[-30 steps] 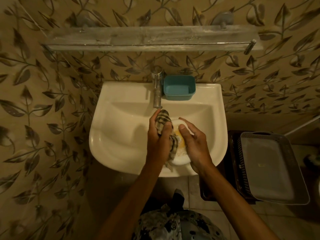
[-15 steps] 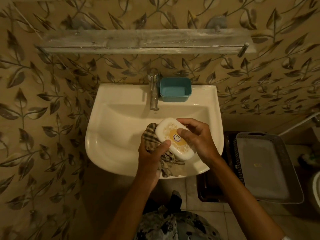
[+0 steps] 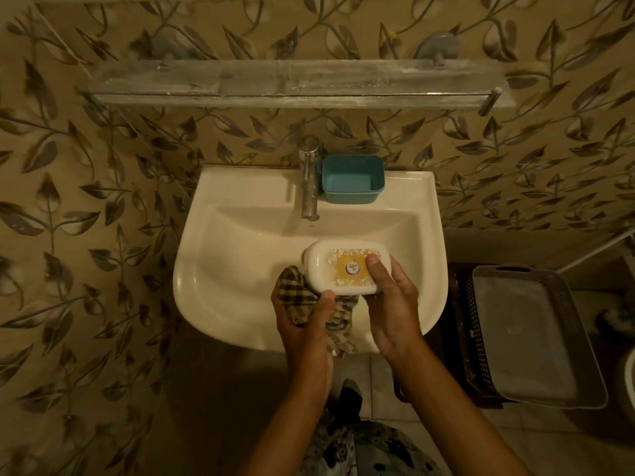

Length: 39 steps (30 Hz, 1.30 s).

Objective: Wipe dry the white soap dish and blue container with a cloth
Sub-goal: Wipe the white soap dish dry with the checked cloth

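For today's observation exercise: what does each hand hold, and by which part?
The right hand grips the soap dish by its right end; the left hand grips the cloth by its bunched middle.

Soap dish (image 3: 347,266): smooth white plastic with a printed yellow label; cloth (image 3: 302,297): checked woven fabric, matt. Blue container (image 3: 353,180): matt plastic. Basin (image 3: 237,249): glossy white ceramic; tap (image 3: 309,180): dull metal.

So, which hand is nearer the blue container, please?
Right. The right hand grips the dish in front of the container; the left hand, gripping the cloth, is farther off, to its left.
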Available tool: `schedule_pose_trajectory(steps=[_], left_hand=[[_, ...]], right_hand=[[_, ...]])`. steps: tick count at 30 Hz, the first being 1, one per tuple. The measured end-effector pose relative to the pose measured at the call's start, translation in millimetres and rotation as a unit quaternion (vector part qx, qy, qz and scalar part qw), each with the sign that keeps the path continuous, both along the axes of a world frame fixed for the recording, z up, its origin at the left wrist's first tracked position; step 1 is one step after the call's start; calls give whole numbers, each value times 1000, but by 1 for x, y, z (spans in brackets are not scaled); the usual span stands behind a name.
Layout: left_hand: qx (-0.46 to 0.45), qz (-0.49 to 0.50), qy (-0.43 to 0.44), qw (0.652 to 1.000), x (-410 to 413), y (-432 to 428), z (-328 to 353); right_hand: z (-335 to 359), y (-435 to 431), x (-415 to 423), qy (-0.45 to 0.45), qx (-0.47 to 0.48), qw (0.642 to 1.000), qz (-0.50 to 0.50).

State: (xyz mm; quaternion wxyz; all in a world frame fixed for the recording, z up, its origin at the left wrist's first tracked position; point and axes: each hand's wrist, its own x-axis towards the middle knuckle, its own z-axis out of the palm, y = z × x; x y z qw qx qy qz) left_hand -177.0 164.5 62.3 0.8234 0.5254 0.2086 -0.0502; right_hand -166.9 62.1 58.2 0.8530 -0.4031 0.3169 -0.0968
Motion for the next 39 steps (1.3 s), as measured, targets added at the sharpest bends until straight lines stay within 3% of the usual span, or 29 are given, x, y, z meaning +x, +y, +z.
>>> schedule_pose_trajectory(steps=[4,8,15,21,30,39], left_hand=[[5,7,12,1000,-1,10,-1],[107,-61,-75,989,3,3,8],[152,-64,-85,983,36,2,12],[199,-57,-101,973,-18,-31,9],[180,-74,-95,976,17,-18,14],[161,-50,-140,976,-24,-47,18]], right_hand=[[-2,-15,-4,-4,-101,995,11],[-1,3,-12,-10,-195,980,-38],[3,13,-2,13,-201,975,-93],[17,3,20,44,-222,952,-204],[10,3,10,19,-182,971,-155],[28,-7,47,-5,-261,945,-197]])
